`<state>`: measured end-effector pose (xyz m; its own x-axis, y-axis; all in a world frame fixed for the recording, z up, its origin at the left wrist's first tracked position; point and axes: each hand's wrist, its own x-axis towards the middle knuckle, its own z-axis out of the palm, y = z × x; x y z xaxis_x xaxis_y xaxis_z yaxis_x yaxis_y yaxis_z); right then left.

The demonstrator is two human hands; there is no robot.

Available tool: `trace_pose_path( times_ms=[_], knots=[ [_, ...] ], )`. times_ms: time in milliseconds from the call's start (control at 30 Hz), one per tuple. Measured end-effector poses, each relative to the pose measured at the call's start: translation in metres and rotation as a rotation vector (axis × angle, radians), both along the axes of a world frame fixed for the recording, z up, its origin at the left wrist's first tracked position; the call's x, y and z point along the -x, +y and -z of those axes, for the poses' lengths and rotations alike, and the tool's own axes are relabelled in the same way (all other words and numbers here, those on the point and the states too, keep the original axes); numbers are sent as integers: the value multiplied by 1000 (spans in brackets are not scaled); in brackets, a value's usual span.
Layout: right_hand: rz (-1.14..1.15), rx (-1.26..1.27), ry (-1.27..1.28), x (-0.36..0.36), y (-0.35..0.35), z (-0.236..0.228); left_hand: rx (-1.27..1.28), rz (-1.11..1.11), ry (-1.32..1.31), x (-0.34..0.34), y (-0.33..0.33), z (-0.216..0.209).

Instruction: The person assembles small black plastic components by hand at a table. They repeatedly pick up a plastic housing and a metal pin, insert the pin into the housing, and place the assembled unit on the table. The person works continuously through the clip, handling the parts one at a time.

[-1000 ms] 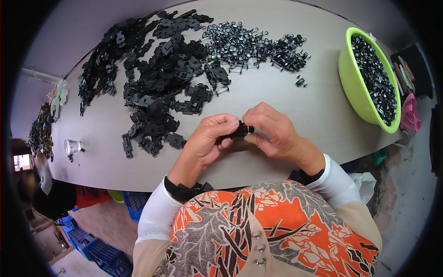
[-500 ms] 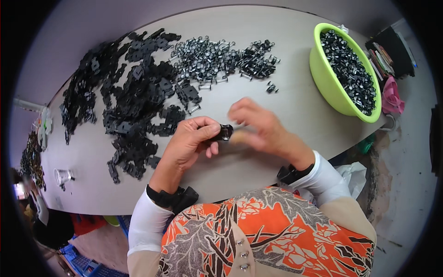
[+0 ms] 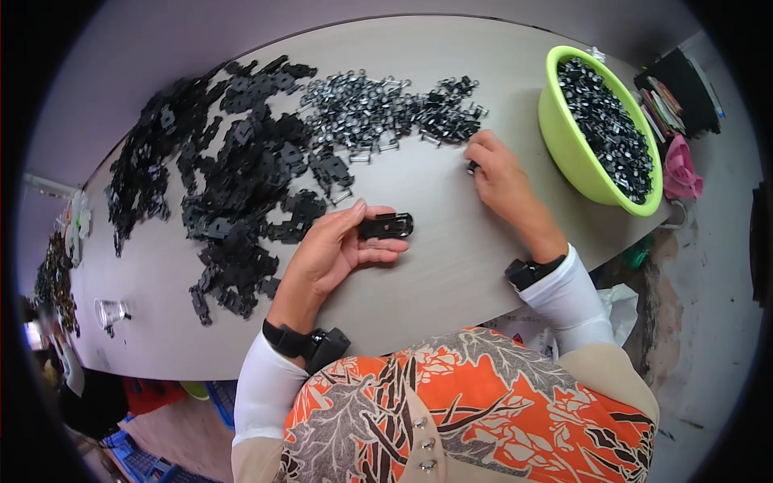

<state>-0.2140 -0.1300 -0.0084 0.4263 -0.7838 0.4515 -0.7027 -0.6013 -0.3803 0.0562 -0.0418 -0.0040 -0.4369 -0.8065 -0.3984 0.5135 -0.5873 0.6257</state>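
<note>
My left hand (image 3: 334,249) is turned palm up, with its thumb and fingers closed around a black plastic clip-like part (image 3: 388,227) whose rounded end points right. To the right, my right hand (image 3: 501,175) is low over the table, fingertips pinched on a small black-headed pin (image 3: 473,167). Just beyond those fingertips lies a pile of black-headed pins (image 3: 451,111), next to a heap of silver metal pins (image 3: 354,105). Left of my left hand spreads a large heap of flat black plastic parts (image 3: 241,177).
A lime-green basin (image 3: 555,137) full of black and silver pins stands at the right on the grey table (image 3: 435,298). A clear plastic cup (image 3: 109,312) is near the left edge. Books (image 3: 664,101) and a pink item (image 3: 683,173) are beyond the table's right end.
My right hand has moved away from the black part, right and farther out, to the pins. My left hand has loosened and turned, showing more of the part in it.
</note>
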Motion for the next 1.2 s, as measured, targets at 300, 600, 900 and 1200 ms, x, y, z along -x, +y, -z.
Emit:
trace_pose_path(
  times_ms=[300,600,900,1200],
  knots=[
    [-452,-212,-326,-78,66,-31,-37,-5,195,-3,3,14],
    [-346,-277,-401,-90,72,-25,61,-42,81,-4,10,6],
    [-379,-255,-278,-89,78,-32,124,-4,-6,-4,21,2],
    [-453,-256,-264,-85,89,-31,145,21,7,-4,32,10]
  ],
)
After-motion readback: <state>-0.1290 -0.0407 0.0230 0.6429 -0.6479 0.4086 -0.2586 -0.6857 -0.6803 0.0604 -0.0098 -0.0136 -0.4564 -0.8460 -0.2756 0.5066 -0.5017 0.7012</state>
